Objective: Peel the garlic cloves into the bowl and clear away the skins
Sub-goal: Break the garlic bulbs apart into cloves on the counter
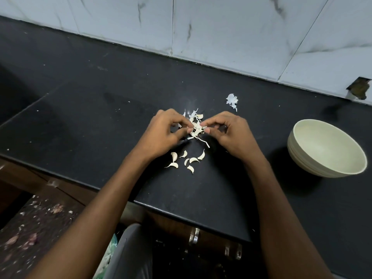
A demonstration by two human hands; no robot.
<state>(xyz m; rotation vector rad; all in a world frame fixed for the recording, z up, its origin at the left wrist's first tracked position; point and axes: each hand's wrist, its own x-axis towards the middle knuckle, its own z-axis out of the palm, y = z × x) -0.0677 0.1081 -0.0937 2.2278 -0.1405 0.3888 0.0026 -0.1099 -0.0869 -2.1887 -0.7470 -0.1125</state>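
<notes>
Head view. Left hand (163, 131) and right hand (228, 131) both pinch the garlic cluster (196, 128), well left of the empty bowl (327, 150). Loose cloves (186, 161) lie nearer the counter edge; a stray tug could scatter skins (232, 100).

A black countertop (100, 101) meets a white marble-veined tiled wall (221, 27) above wooden cabinets (177, 224).

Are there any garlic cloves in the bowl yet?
No, the bowl shows only its bare inside, while the loose cloves lie on the counter.
</notes>
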